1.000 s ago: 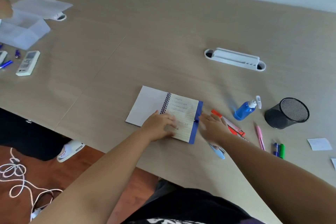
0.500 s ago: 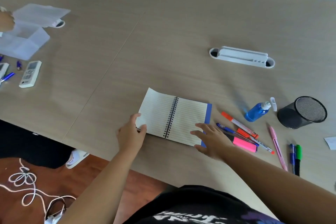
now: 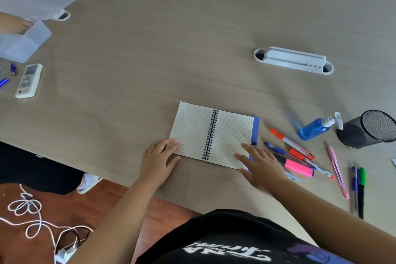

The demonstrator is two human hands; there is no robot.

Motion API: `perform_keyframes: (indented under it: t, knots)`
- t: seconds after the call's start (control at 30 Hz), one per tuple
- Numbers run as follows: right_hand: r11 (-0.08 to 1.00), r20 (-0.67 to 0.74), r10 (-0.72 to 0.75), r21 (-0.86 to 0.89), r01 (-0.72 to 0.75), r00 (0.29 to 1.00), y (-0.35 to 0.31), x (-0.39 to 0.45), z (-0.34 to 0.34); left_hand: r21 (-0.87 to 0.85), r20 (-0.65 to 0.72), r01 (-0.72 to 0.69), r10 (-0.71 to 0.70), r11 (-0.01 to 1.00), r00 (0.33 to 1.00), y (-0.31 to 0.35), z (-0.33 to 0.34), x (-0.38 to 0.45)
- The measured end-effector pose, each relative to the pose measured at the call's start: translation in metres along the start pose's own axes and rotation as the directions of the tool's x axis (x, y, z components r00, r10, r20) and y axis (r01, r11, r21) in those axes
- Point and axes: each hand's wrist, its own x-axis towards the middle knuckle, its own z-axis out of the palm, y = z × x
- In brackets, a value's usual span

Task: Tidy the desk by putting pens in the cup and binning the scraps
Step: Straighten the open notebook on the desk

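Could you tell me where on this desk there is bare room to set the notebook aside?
The widest bare patch lies left of the notebook, up to the remote. Another lies between the notebook and the white cable tray. Right of the notebook is crowded: pens, blue bottle, mesh cup.

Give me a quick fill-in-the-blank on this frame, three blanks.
1. The spiral notebook lies ___ on the desk.
2. The black mesh cup holds ___ pens.
3. The left hand rests at the notebook's near ___ corner; the right hand is flat on the opposite page.

Missing words: open; no; left
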Motion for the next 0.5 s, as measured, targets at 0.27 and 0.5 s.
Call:
perform_keyframes:
  t: [0.27, 0.5]
  knots:
    - [0.992, -0.074, 0.109, 0.069, -0.103, 0.991, 0.007, 0.030, -0.002, -0.071, 0.039, 0.017, -0.014, 0.997, 0.999, 0.007, 0.005, 0.056]
    - [0.940, -0.116, 0.307, 0.193, -0.282, 0.945, 0.038, 0.075, -0.024, -0.151, -0.004, 0.045, -0.046, 0.988, 0.999, 0.028, 0.023, 0.129]
